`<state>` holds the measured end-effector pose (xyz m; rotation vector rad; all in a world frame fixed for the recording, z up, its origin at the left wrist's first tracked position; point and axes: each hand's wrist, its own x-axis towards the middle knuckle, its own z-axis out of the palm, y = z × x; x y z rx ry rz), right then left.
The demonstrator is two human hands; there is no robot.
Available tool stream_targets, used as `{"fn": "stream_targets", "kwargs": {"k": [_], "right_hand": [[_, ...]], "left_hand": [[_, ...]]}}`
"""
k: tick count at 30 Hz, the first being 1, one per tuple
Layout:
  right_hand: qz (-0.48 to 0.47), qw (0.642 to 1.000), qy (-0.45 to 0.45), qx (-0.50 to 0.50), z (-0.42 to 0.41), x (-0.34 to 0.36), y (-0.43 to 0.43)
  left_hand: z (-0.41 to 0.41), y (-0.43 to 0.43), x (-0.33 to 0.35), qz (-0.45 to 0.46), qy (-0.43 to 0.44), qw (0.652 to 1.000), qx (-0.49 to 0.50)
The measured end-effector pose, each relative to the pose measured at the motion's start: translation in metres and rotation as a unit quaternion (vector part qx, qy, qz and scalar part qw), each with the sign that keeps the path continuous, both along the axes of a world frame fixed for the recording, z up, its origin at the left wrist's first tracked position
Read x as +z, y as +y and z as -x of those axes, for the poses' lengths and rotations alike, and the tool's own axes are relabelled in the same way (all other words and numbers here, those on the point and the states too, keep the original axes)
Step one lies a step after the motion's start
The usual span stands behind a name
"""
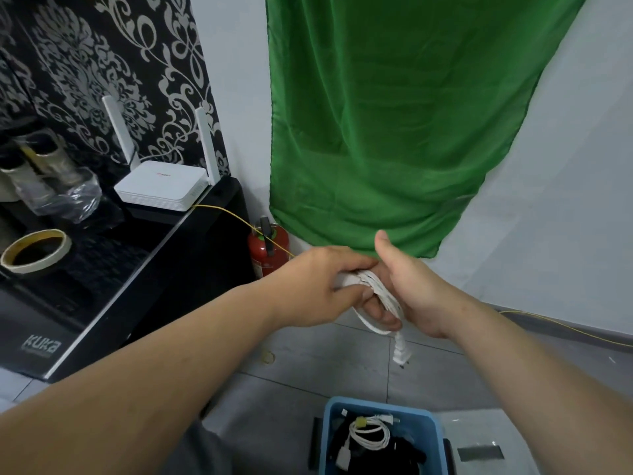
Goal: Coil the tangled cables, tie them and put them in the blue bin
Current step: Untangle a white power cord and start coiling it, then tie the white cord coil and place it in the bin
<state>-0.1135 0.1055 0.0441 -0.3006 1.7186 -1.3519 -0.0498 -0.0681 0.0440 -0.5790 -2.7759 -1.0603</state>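
A white cable [380, 296] is wound in loops around the fingers of my right hand [411, 289], whose thumb points up. Its white plug [400, 351] dangles below the hand. My left hand [318, 282] grips the cable bundle from the left, fingers curled over it. Both hands are held in the air above the floor. Below them, at the bottom edge, stands the blue bin [435, 440]. Inside it lie a coiled white cable [370, 437] tied with a yellowish band and some black cable.
A black cabinet [144, 279] at the left carries a white router [161, 185], a roll of tape [36, 250] and plastic-wrapped items. A red fire extinguisher [269, 252] stands by the wall. A green cloth [394, 132] hangs ahead. A thin yellow wire [565, 329] runs along the floor.
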Motion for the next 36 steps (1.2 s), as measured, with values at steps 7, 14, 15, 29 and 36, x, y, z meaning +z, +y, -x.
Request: {"fn": "stream_targets", "kwargs": {"k": [7,14,15,29,36], "right_hand": [[0.028,0.984,0.048,-0.170,-0.009,0.002,-0.036],[0.014,0.976,0.214,-0.038,-0.014,-0.018,-0.054],[-0.025,0.968,0.250,-0.010,-0.016,-0.022,-0.056],[-0.231,0.949,0.211,-0.040,-0.022,-0.117,-0.076],[-0.296,0.937,0.151,-0.109,0.005,-0.218,-0.082]], "left_hand": [[-0.010,-0.030,-0.001,-0.079,-0.010,0.993,0.092],[-0.025,-0.068,-0.017,-0.233,-0.124,0.940,0.215],[-0.026,-0.073,-0.022,-0.254,-0.140,0.930,0.226],[-0.019,-0.050,-0.133,-0.303,-0.312,0.835,0.338],[-0.007,-0.056,-0.251,0.008,-0.390,0.862,0.325]]}}
